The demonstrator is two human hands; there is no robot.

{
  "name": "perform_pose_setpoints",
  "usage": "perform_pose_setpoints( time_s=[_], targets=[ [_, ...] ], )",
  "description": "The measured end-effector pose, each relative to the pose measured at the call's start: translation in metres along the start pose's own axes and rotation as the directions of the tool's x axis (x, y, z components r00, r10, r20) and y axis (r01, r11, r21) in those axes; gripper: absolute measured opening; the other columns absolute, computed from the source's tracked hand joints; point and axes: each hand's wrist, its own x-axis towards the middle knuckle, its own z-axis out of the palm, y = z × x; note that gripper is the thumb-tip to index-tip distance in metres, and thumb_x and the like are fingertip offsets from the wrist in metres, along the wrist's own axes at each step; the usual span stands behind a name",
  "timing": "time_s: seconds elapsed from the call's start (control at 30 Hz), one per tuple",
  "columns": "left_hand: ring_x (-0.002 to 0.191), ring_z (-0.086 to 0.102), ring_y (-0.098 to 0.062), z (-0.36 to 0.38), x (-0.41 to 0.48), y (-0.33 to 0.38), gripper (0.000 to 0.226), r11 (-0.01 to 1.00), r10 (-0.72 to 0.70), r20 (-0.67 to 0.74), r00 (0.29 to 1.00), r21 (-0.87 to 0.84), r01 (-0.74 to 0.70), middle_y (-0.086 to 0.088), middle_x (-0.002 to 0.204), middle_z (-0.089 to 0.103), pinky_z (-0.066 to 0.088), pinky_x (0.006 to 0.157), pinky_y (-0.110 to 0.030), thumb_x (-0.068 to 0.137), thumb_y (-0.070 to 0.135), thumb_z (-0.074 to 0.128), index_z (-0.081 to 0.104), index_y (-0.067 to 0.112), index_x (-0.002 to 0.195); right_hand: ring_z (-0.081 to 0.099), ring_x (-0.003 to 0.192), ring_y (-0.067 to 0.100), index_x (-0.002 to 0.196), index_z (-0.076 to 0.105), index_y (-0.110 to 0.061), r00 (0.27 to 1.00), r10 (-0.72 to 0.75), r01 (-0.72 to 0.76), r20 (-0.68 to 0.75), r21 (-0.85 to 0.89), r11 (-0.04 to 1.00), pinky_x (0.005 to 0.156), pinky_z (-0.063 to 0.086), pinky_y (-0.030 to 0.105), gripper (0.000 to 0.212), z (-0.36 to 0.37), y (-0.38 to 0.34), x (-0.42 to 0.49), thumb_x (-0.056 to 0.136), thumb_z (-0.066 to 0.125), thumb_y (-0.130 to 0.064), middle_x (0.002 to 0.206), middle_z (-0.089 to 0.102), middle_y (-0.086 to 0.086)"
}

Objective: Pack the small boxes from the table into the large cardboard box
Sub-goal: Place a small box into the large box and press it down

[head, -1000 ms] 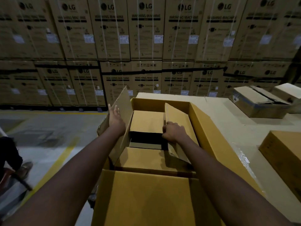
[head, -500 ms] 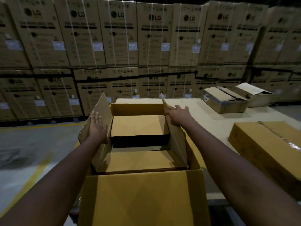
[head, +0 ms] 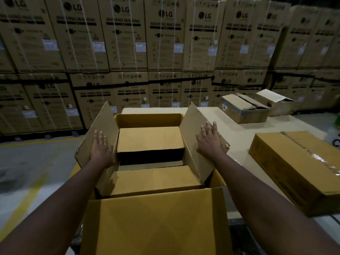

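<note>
Spreading flaps: you press both side flaps of the large cardboard box (head: 149, 119) outward, one palm on each.
Left hand (head: 101, 148): released, fingers straight, flat on the inner face of the left flap (head: 103, 124); it grasps nothing.
Right hand (head: 208, 140): released, fingers straight and slightly fanned, flat on the right flap (head: 191, 159); it grasps nothing.
Large box position: centre of the frame, directly in front of you, top open, against the near edge of the table (head: 239, 137).
Contents: far small box (head: 150, 139) sits higher, near small box (head: 152, 179) lower; both lie with long axes left to right across the frame, with a narrow gap between them.
Left on table: long taped box (head: 298, 170) at middle right; two open cartons (head: 242, 109) at upper right, well apart from your hands.
Key relation: everything unpacked lies to the right of the large box; nothing shows on its left side, which is floor.
Long axis: the taped box runs from middle right toward the lower right corner, roughly crosswise to the packed boxes.
Nearer hand: your right, by judgement.
Next move calls for: probably a right-hand reach, then a turn to align the axes before lowering.
Risk: the right flap may swing back into the opening once you let go.
</note>
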Motion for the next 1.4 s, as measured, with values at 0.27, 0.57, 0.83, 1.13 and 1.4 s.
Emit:
perform_pose_setpoints(
  time_s=[0.27, 0.57, 0.83, 1.13, 1.4],
  targets=[
    [0.148, -0.006, -0.048, 0.004, 0.035, 0.012, 0.089, 0.999, 0.026, -0.019, 0.999, 0.044, -0.025, -0.023, 0.163, 0.001, -0.014, 0.110, -0.070, 0.089, 0.078, 0.023, 0.015, 0.022, 0.158, -0.005, 0.152, 0.045, 0.158, 0.022, -0.021, 0.990, -0.131, 0.136, -0.046, 0.151, 0.979, 0.118, -0.005, 0.066, 0.080, 0.015, -0.020, 0.051, 0.095, 0.046, -0.063, 0.167, 0.006, 0.019],
    [0.147, -0.011, -0.050, 0.016, 0.104, 0.016, 0.082, 0.993, -0.002, -0.042, 0.999, 0.119, 0.007, -0.023, 0.163, -0.005, -0.016, 0.105, -0.075, 0.093, 0.069, 0.016, 0.006, 0.019, 0.158, -0.014, 0.151, 0.045, 0.160, -0.002, -0.028, 0.961, -0.243, 0.265, -0.131, 0.196, 0.944, 0.116, -0.003, 0.068, 0.116, 0.044, -0.066, 0.137, 0.076, 0.056, -0.082, 0.166, -0.012, 0.018],
    [0.147, -0.010, -0.050, 0.024, 0.137, 0.030, 0.086, 0.999, -0.023, -0.108, 0.994, 0.034, 0.027, -0.025, 0.162, -0.006, -0.018, 0.104, -0.073, 0.092, 0.071, 0.009, -0.004, 0.015, 0.157, -0.018, 0.150, 0.046, 0.160, -0.008, -0.031, 0.897, -0.397, 0.432, -0.196, 0.194, 0.881, 0.114, -0.011, 0.069, 0.120, 0.069, -0.124, 0.179, 0.075, 0.062, -0.080, 0.165, -0.018, 0.017],
    [0.151, -0.006, -0.036, 0.013, 0.170, 0.032, 0.072, 0.828, -0.076, -0.332, 0.940, -0.546, -0.126, -0.015, 0.165, -0.010, -0.002, 0.119, -0.059, 0.099, 0.056, 0.010, -0.017, 0.021, 0.155, 0.053, 0.130, 0.043, 0.132, 0.065, -0.014, 0.757, 0.045, 0.332, -0.652, 0.444, 0.832, 0.104, 0.039, 0.063, 0.043, 0.052, -0.114, 0.205, 0.091, 0.072, -0.023, 0.140, 0.059, 0.017],
    [0.150, -0.004, -0.039, 0.006, 0.203, 0.012, 0.091, 0.766, -0.202, -0.414, 0.887, -0.632, -0.121, -0.016, 0.162, -0.023, 0.002, 0.120, -0.054, 0.095, 0.052, 0.041, -0.020, 0.020, 0.155, 0.032, 0.142, 0.051, 0.153, 0.038, -0.020, 0.730, 0.215, 0.249, -0.649, 0.545, 0.801, 0.113, 0.024, 0.069, 0.064, 0.009, -0.103, 0.272, 0.094, 0.050, 0.003, 0.156, 0.035, 0.026]
  ],
)
